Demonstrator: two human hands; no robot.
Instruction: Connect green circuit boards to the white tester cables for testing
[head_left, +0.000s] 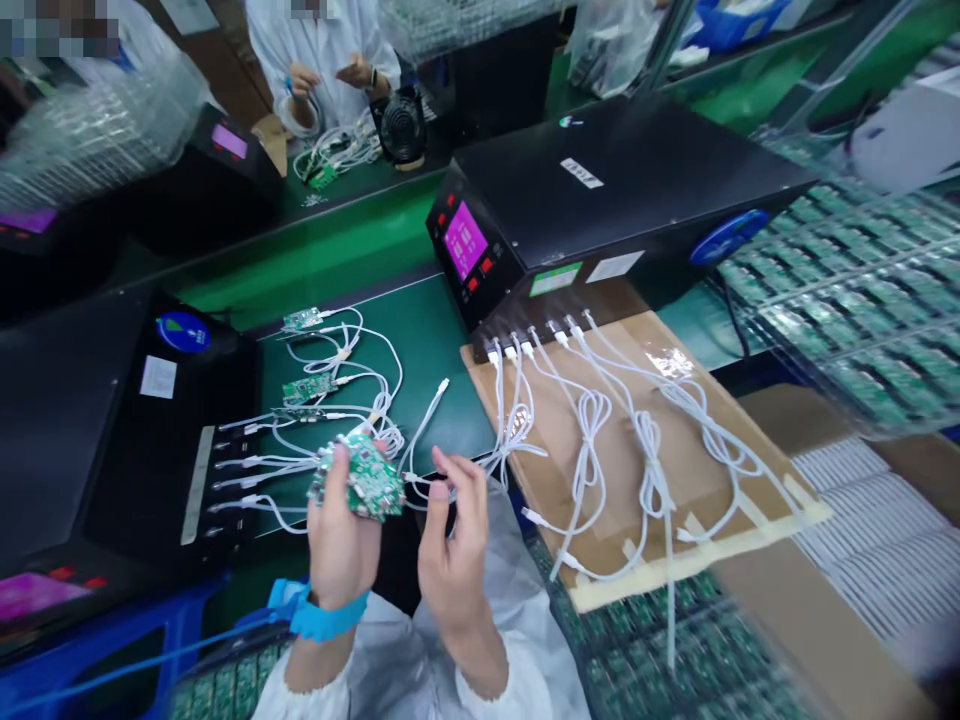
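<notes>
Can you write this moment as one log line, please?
left hand: holding green circuit boards | right hand: open, beside the boards | blue strap: on left wrist | white cables: plugged into black box

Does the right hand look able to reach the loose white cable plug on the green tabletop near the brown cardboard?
Probably yes: the plug lies ahead of the open right hand, with no obstacle visible between.

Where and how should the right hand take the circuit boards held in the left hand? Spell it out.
Likely best by the right-hand edges of the circuit boards, coming from the right: the left hand covers their near-left part, thumb on top, while those edges stick out uncovered. Small components crowd the upper face.
</notes>
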